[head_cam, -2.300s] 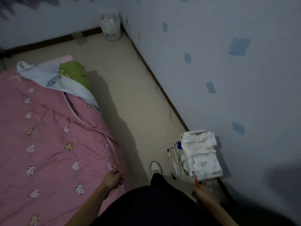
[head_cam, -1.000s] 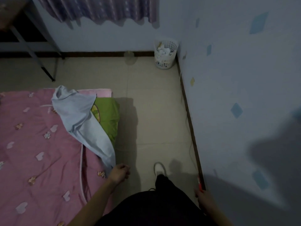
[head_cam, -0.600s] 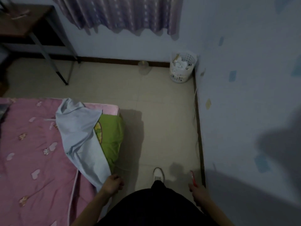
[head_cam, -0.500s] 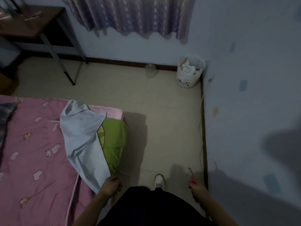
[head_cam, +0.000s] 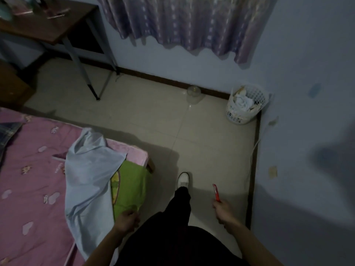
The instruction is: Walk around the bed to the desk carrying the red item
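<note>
At the bed's (head_cam: pixel 34 189) near right corner, the left hand (head_cam: pixel 126 220) hangs with fingers curled, at the lower edge of the green cloth (head_cam: pixel 130 187); whether it pinches the cloth or merely touches it cannot be told in this dim light. A pale blue cloth (head_cam: pixel 86 175) lies draped over the same corner, just left of that hand and overlapping the green one. Well apart to the right, over the floor (head_cam: pixel 153 121), the right hand (head_cam: pixel 222 209) is clamped on a slim red tool (head_cam: pixel 216 192), whose free end points up and away from the body; what kind of tool it is cannot be made out. One white shoe (head_cam: pixel 183 179) stands between the two hands. Judged from this, the step in hand is carrying the red tool along the gap between bed and wall, not yet putting it to use. A next move would call for a firm, steady hold on the tool and a clear path ahead. A white basket (head_cam: pixel 246 104) stands in the far floor corner, with a desk (head_cam: pixel 50 24) at far left.
</note>
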### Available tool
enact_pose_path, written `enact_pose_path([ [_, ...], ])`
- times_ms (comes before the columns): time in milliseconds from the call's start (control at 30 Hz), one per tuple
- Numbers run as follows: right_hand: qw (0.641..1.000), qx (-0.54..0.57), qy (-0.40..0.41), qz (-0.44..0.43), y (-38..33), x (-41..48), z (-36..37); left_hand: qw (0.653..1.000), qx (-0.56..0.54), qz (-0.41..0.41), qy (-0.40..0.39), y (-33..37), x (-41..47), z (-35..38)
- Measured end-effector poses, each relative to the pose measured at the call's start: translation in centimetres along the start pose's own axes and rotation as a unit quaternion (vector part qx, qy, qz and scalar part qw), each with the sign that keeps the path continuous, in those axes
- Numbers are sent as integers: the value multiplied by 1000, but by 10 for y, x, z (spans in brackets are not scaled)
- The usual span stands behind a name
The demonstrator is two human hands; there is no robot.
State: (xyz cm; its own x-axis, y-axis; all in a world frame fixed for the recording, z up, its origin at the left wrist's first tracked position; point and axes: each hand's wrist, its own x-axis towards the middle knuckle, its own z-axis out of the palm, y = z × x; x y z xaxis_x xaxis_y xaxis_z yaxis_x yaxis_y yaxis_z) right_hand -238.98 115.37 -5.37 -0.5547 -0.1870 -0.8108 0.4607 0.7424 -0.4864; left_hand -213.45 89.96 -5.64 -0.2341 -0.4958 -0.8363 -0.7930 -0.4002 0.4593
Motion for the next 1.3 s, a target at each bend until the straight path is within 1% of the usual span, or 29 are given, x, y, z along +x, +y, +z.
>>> enact_pose_path([
  [133,1000,-3,-8,12,-55,51,-23,1000,-14,2,-11,81,41,7],
  [233,999,-29,13,36,-98,84,-46,1000,-14,2,-17,142,69,9],
  [400,997,-29,37,61,-160,131,-78,999,11,32,-25,244,102,10],
  [500,996,-26,25,86,-192,152,-94,998,16,48,-32,301,118,9],
  [667,993,-16,23,115,-243,197,-110,996,24,78,-30,377,155,8],
  [767,992,-13,16,124,-285,225,-116,996,20,82,-26,414,182,9],
  [967,995,-51,-3,86,-390,295,-117,998,-11,59,-8,479,240,-4],
  [1100,989,-133,-41,50,-474,336,-110,999,-41,30,19,523,266,-27],
  [1200,982,-174,-65,31,-541,365,-95,996,-72,24,36,551,283,-46],
  [1300,970,-220,-98,7,-606,385,-74,991,-115,15,72,569,290,-68],
])
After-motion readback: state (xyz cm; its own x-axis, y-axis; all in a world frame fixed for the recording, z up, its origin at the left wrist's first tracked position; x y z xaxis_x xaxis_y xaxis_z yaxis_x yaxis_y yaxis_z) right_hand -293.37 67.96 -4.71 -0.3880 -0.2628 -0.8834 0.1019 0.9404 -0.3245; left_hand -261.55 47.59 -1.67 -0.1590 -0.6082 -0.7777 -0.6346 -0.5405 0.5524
